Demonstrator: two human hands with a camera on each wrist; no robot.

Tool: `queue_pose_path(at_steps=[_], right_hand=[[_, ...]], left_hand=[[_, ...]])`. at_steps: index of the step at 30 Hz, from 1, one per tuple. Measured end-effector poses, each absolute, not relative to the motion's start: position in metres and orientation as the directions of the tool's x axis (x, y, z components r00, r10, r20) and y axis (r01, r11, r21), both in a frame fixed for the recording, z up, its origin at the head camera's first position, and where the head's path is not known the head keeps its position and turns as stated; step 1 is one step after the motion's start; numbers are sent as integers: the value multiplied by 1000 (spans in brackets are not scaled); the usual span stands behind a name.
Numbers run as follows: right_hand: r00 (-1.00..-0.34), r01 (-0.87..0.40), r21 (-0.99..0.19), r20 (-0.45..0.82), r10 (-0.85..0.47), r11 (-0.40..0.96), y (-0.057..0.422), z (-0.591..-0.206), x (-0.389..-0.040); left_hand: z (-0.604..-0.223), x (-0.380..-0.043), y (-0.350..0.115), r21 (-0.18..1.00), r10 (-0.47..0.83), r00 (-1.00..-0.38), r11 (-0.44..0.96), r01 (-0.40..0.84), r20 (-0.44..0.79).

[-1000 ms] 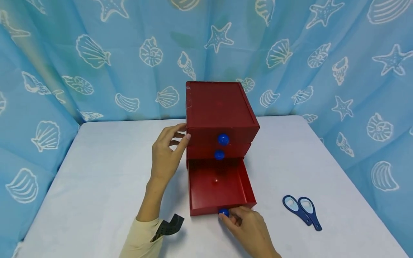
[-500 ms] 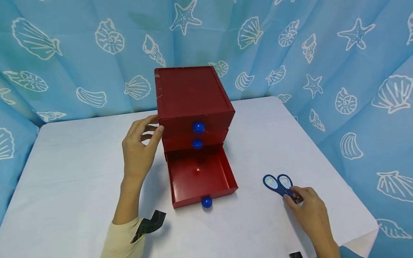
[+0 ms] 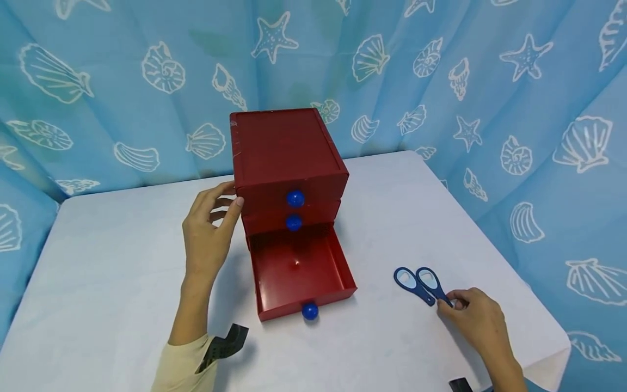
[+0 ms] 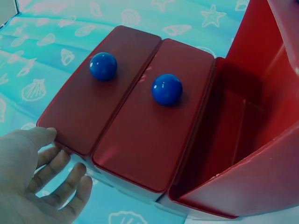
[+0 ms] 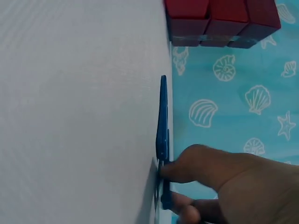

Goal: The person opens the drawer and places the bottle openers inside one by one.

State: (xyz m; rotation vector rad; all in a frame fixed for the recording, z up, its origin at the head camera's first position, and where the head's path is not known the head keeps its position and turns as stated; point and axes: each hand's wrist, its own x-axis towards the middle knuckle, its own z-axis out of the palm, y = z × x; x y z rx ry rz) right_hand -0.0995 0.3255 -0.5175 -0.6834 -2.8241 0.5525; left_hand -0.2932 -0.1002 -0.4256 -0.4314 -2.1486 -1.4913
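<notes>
A red cabinet with blue round knobs stands on the white table. Its bottom drawer is pulled out and shows a bare red floor. My left hand rests at the cabinet's left front edge, thumb at the front corner and loosely spread fingers along the side. To the right lie two small blue magnifying glasses, side by side. My right hand pinches the handle end of the right magnifying glass. Beside it the left magnifying glass lies flat. The right wrist view shows a magnifying glass edge-on.
Two upper drawers are pushed in, with blue knobs on their fronts. A blue curtain with white shell prints hangs behind the white tabletop. The table's right edge runs close beyond my right hand.
My right hand has left the bottom drawer's knob and moved right to the magnifying glasses, taking one by its handle. My left hand stays at the cabinet. The head view has turned right.
</notes>
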Motion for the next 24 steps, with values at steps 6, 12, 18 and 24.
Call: queue_pose_path(at_steps=[6, 12, 18, 24], right_hand=[[-849, 375, -453, 184, 496, 809, 326, -512, -98], [-843, 246, -451, 337, 420, 858, 316, -496, -104], [-845, 171, -458, 386, 369, 872, 307, -481, -110], [-861, 111, -452, 401, 313, 885, 291, -469, -116]], left_hand=[[-406, -277, -95, 781, -9, -830, 344, 521, 558], [-396, -272, -97, 777, -21, -825, 348, 524, 565], [-397, -276, -98, 771, -25, -814, 338, 540, 581], [-420, -291, -101, 770, -18, -810, 323, 550, 586]])
